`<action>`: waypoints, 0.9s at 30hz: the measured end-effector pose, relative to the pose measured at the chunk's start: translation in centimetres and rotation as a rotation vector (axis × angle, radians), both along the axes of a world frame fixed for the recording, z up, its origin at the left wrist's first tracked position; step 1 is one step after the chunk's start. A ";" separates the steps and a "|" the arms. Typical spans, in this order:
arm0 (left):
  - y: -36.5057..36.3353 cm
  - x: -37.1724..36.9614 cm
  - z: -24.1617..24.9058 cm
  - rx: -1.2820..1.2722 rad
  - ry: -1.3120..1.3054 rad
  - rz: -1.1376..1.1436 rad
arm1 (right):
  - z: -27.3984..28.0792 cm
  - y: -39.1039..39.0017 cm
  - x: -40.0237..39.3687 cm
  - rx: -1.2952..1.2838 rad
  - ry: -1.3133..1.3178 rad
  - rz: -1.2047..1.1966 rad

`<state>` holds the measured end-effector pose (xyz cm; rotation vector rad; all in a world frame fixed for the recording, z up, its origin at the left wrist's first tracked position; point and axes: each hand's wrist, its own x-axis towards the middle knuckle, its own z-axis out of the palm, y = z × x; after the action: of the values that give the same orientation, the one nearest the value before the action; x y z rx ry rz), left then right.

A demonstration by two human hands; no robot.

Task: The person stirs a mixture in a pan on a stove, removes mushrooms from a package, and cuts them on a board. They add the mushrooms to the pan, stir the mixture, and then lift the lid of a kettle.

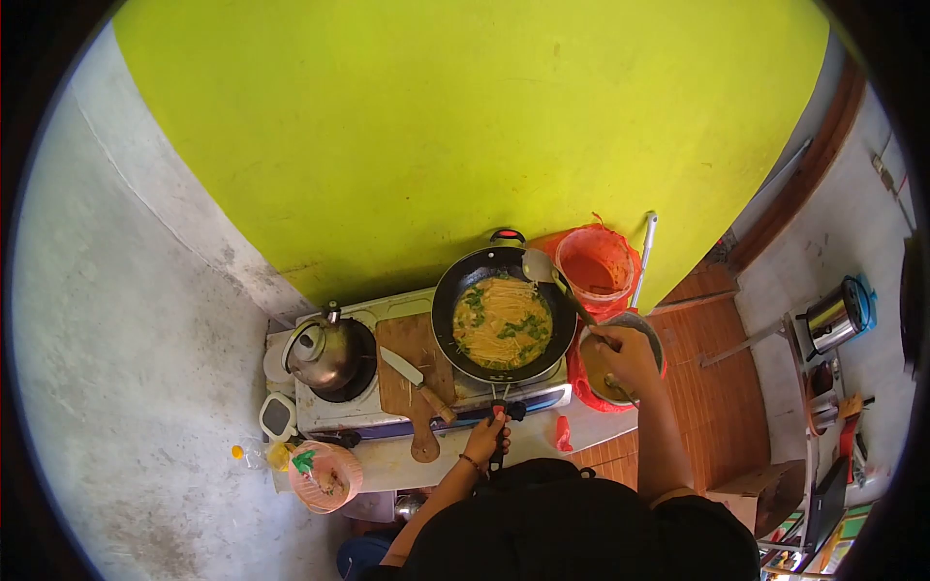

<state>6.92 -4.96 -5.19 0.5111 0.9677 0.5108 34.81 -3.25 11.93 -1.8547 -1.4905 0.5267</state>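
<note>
Dark-clothed shoulders fill the bottom of the view, and from them two bare arms reach up toward the wok [503, 315], which sits on the right burner of a gas stove [387, 412]. It is black and holds pale yellow noodles with green leaves scattered through them. Its long handle points straight back at the person, and the left hand [486, 441] is wrapped closed around that handle, just below the wok's near rim. To the right of the wok, the right hand [625, 356] is curled shut on the handle of a metal spatula [539, 264], whose blade rests on the wok's far right rim; the hand hovers over a round bowl [620, 363] just beside the wok, and what the bowl holds is mostly hidden, possibly a brownish liquid. Beyond the bowl, right of the wok's far edge, stands a red bucket [593, 266]. Left of the wok, touching its side, a wooden cutting board [412, 373] lies over the stove's middle with a knife [417, 382] across it. Further left, a steel kettle [325, 351] sits on the other burner. Well left of the wok handle, a pink basket [325, 474] rests on the tabletop [426, 465].
</note>
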 end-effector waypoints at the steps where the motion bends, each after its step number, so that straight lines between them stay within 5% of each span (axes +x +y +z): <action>1: 0.0 0.0 0.0 0.005 0.000 -0.004 | 0.2 -0.4 0.5 -0.024 -0.037 0.029; 3: 0.1 0.0 -0.3 -0.002 0.002 -0.001 | 0.4 -1.1 1.2 -0.074 -0.109 0.087; 6: 0.0 0.0 -0.3 -0.008 0.012 0.000 | 1.2 -1.2 0.9 -0.376 0.423 0.002; 9: 0.0 0.1 0.4 -0.026 0.026 0.005 | -0.3 -0.9 1.1 -0.485 0.670 0.074; 18: 0.0 0.1 0.1 -0.018 0.032 0.000 | -2.1 -0.4 -0.2 -0.486 0.337 0.129; 27: 0.0 0.0 0.1 -0.010 0.001 -0.004 | -1.0 -0.2 -1.1 -0.547 0.358 0.090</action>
<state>6.95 -4.93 -5.10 0.5041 0.9700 0.5017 33.72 -3.48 10.96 -1.9503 -1.2665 1.3421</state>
